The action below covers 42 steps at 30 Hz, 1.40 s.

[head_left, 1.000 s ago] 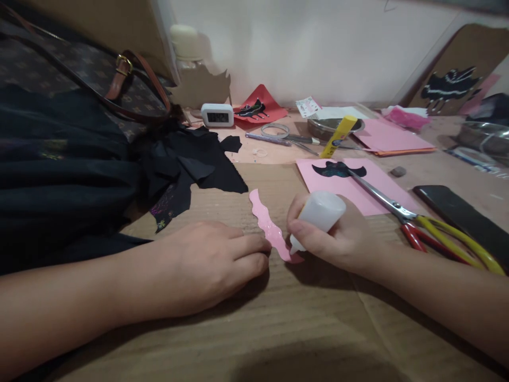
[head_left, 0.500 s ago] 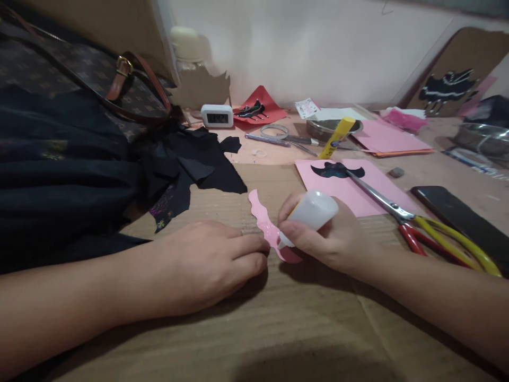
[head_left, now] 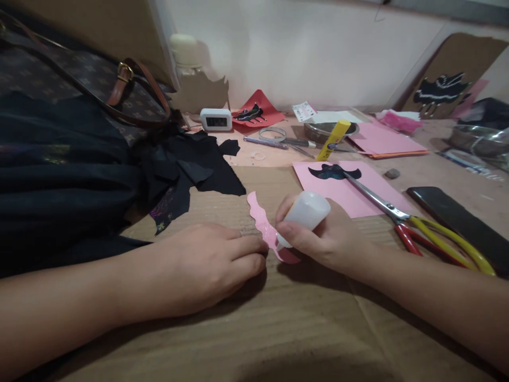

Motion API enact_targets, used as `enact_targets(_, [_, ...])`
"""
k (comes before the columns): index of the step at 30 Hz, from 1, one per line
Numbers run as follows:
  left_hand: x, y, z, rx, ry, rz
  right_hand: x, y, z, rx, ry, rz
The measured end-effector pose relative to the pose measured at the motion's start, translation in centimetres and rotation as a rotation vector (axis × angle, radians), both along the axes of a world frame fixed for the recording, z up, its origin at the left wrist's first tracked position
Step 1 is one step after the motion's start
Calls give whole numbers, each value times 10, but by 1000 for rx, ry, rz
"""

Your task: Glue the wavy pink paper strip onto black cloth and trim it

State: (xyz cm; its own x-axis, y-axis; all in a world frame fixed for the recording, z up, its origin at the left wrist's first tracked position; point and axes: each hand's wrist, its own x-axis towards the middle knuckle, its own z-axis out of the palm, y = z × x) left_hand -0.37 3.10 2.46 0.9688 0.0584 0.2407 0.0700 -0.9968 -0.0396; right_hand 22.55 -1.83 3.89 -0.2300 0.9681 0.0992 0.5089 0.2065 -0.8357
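Note:
A narrow pink paper cutout (head_left: 260, 218) with wavy edges lies on the cardboard, wet-looking shiny spots along its middle. My left hand (head_left: 214, 262) rests beside it, fingers closed together and their tips at its left edge; the thumb is hidden. In my right hand (head_left: 322, 239) is a white glue bottle (head_left: 308, 209), tilted nozzle-down. Its tip meets the cutout near the lower end. Behind, a black paper cutout (head_left: 332, 172) of similar shape lies on a pink sheet (head_left: 369, 199), with the blades of red-and-yellow scissors (head_left: 392, 208) resting across it.
Black paper scraps (head_left: 199, 164) and black cloth (head_left: 59, 191) fill the left side. A yellow glue stick (head_left: 334, 140), a white digital clock (head_left: 216, 120) and a metal bowl (head_left: 310, 130) stand at the back. To the right lies a black phone (head_left: 453, 223). Corrugated cardboard (head_left: 286, 323) covers the front.
The view has shifted slightly, so the background sits a little lower and farther left. Both hands, the glue bottle and the pink cutout keep nearly the same places relative to each other.

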Motion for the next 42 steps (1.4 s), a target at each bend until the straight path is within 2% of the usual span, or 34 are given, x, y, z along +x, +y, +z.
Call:
enact_targets(5, [-1, -1, 3, 5, 50, -30, 2, 2, -1, 25, 24, -7])
enact_targets(16, [1, -1, 3, 35, 28, -19, -5, 0, 0, 3, 95, 100])
enact_targets(21, [1, -1, 2, 36, 20, -36, -1, 0, -1, 35, 30, 26])
enact_targets(25, [-1, -1, 1, 37, 36, -32, 1, -1, -1, -16, 7, -19])
enact_targets(30, [-1, -1, 1, 51, 18, -31, 1, -2, -1, 11, 14, 13])
enact_targets(36, [0, 0, 2, 2, 38, -8, 0, -1, -2, -68, 62, 61])
enact_targets(42, [-1, -1, 1, 33, 39, -23, 0, -2, -1, 1, 25, -25])
